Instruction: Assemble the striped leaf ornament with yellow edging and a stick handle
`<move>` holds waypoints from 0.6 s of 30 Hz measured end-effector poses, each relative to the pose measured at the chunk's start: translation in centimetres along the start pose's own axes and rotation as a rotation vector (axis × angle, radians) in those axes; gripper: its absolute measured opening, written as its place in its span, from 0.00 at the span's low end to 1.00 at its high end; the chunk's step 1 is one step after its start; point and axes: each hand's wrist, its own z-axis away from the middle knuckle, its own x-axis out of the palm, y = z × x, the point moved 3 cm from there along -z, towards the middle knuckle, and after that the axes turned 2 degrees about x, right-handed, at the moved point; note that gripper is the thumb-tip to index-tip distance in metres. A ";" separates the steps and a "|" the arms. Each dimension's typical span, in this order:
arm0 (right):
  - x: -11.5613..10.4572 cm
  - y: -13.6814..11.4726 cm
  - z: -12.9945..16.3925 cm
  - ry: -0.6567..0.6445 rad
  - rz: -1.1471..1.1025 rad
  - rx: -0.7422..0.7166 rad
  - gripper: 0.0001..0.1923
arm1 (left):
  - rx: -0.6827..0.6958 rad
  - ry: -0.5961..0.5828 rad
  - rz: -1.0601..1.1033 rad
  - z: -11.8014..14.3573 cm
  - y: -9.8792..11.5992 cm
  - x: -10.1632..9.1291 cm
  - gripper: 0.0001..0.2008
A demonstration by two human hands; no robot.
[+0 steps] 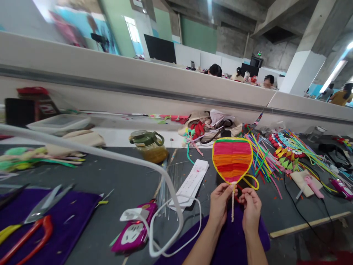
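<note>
A fan-shaped piece (232, 160) in pink, orange and red stripes, with a green band near the top and a yellow edging, stands upright before me. My left hand (220, 202) is closed around its base, thumb on the front. Below the fingers hangs a pale braided handle (232, 211). To the right of the base curls a yellow strand (257, 183), running down to my right hand (251, 206), whose thumb and forefinger are pinched on it. A short red strand (238, 192) shows between the two hands.
Bundled colourful strips (264, 156) lie behind on the right, near a pink glue gun (313, 186). A white cable (132, 160) arches across the left, above a magenta pouch (135, 230). Red-handled scissors (45, 224) rest on purple cloth (79, 206). A lidded jar (150, 149) stands behind.
</note>
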 end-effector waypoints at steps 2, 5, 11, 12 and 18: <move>0.1 -0.1 0.1 -0.024 0.001 0.013 0.09 | 0.001 0.005 -0.001 0.0 0.0 0.0 0.13; 0.3 -0.3 0.3 -0.031 0.020 0.025 0.11 | -0.002 0.016 -0.003 0.0 0.0 -0.1 0.13; 0.0 -0.4 0.9 -0.056 0.060 0.065 0.16 | -0.013 0.022 0.015 0.0 -0.1 -0.1 0.12; -0.2 -0.3 0.9 -0.052 0.071 0.068 0.16 | -0.009 0.025 0.015 0.0 0.0 -0.1 0.12; 0.2 -1.1 0.3 -0.020 0.169 -0.029 0.18 | 0.002 0.018 0.016 0.1 0.0 0.0 0.12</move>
